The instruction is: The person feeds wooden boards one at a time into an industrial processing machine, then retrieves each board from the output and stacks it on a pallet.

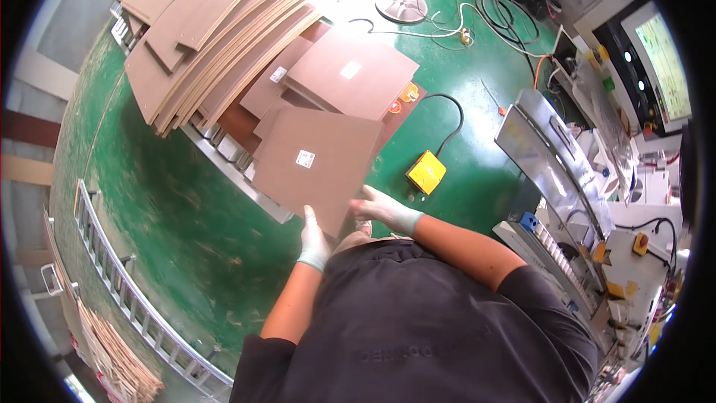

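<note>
Both of my hands, in white gloves, hold a brown rectangular board (321, 190) with a small white label on its face. My left hand (314, 242) grips its near edge, with the thumb on top and the fingers hidden underneath. On the near right corner side, my right hand (382, 210) is closed on the edge. The board is in front of my body, its far part overlapping a low pile of similar boards (350, 67). Whether it touches that pile I cannot tell.
Tall stacks of brown boards (216, 37) lean at the far left. A yellow foot pedal (427, 172) with a black cable sits on the green floor. Rollers and a machine (559, 172) stand at right, near a screen (660, 67). A metal ladder (134, 291) lies at left.
</note>
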